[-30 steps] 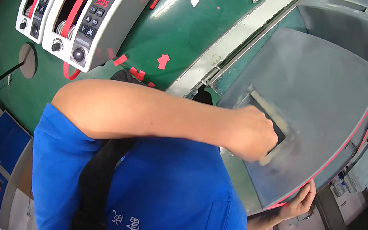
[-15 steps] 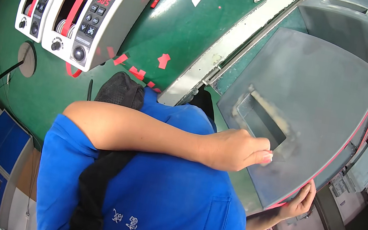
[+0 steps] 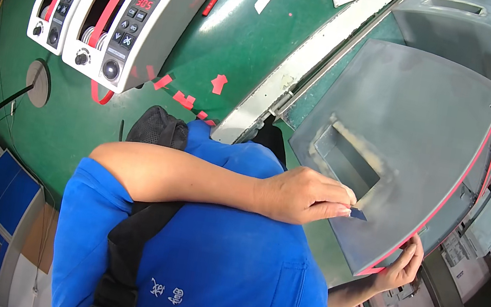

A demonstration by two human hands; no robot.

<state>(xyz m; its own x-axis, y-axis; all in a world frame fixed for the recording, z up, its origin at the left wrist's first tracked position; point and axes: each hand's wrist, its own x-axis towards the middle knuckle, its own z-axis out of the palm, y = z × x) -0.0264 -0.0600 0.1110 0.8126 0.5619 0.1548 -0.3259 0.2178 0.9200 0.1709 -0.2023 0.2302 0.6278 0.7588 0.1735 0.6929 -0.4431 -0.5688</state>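
Observation:
A grey curved panel [image 3: 419, 110] with a rectangular cutout fills the right side, its near edge lined with red tape [image 3: 452, 196]. My left hand [image 3: 306, 195] reaches across my body to the cutout's lower corner. Thumb and fingers pinch a small dark blue flat piece [image 3: 358, 214] against the panel's face; its kind I cannot make out. My right hand [image 3: 401, 268] grips the panel's lower right edge at the tape, fingertips on the rim and thumb partly hidden. A short flap of red tape [image 3: 373, 271] shows at the bottom corner beside it.
Two white tape dispensers [image 3: 161, 18] with red tape stand on the green table [image 3: 243, 44]. Cut red tape pieces [image 3: 184, 100] and a red-handled tool [image 3: 214, 0] lie nearby. A second grey part [image 3: 463, 34] sits behind the panel, beside a pale rail [image 3: 298, 65].
My left hand has shifted slightly left and up, and the dark blue piece now shows at its fingertips. My right hand stays on the panel's edge. The whole view has shifted a little.

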